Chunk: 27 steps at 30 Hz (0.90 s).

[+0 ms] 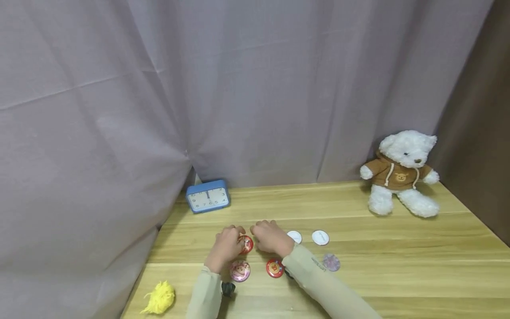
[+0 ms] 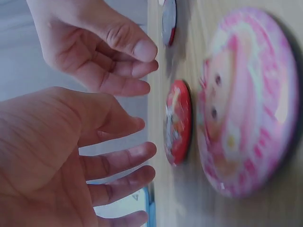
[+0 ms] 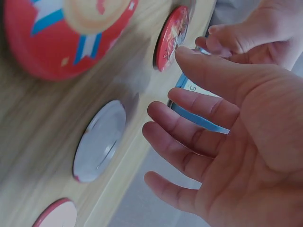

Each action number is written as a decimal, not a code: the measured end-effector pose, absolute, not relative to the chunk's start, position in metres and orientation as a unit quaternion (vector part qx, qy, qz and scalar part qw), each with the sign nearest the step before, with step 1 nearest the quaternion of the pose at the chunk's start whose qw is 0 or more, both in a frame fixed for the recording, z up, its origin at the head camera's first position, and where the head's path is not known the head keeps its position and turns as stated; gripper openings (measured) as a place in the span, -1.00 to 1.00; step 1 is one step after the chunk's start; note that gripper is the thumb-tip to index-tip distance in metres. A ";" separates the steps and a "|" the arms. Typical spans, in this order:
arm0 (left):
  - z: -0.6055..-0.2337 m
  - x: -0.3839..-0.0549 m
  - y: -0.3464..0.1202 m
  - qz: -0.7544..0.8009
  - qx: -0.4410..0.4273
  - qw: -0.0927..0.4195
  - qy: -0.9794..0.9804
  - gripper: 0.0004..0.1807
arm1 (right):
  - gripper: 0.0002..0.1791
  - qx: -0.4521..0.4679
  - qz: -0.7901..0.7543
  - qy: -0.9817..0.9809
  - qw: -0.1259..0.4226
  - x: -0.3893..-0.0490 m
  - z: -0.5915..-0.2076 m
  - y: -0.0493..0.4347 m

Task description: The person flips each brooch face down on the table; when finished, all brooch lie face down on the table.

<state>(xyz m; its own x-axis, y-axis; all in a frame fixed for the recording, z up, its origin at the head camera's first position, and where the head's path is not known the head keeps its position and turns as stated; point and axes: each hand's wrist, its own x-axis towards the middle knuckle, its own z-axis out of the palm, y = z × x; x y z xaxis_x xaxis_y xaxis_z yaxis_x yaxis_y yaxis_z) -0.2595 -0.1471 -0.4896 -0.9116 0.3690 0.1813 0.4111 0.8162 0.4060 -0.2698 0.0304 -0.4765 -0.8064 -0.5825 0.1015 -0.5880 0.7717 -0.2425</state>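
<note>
Both hands hover low over the table with fingers loosely bent and nothing held. In the head view my left hand [image 1: 225, 248] partly covers a round red button badge [image 1: 248, 244]. The left wrist view shows that badge [image 2: 179, 124] lying on the tabletop, just beyond the fingertips. To its right is my right hand [image 1: 271, 235], its thumb and fingers spread apart in the right wrist view. A pink badge with a cartoon face [image 1: 240, 270] lies below the left hand. Beneath the right wrist sits a red badge with a blue-and-white ribbon print [image 1: 274, 268].
Two badges lie white back up, one white badge [image 1: 295, 236] beside the right hand and another white badge [image 1: 320, 237] farther right. A pale purple disc [image 1: 331, 262] lies near the right sleeve. Around stand a blue clock [image 1: 208, 197], yellow yarn [image 1: 160, 297] and a teddy bear [image 1: 401, 175].
</note>
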 end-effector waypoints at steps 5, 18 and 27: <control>-0.491 -0.260 -0.157 -0.229 -0.205 0.022 -0.951 -0.66 | -0.80 0.309 0.147 -0.940 -0.003 -0.273 -0.476 0.026; -0.498 -0.259 -0.173 -0.227 -0.237 0.003 -0.945 -0.59 | -0.62 0.325 0.131 -0.936 -0.011 -0.272 -0.478 0.012; -0.499 -0.258 -0.175 -0.227 -0.258 0.017 -0.939 -0.73 | -0.75 0.335 0.137 -0.932 -0.001 -0.274 -0.484 0.008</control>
<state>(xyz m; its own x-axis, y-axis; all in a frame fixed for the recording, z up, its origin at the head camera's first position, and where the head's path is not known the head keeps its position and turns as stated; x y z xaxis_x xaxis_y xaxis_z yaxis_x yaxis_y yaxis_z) -0.2581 -0.1746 -0.4988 -0.8668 0.4759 0.1489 0.4913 0.7639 0.4185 -0.2740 0.0076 -0.4839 -0.7762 -0.6242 0.0890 -0.6235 0.7387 -0.2561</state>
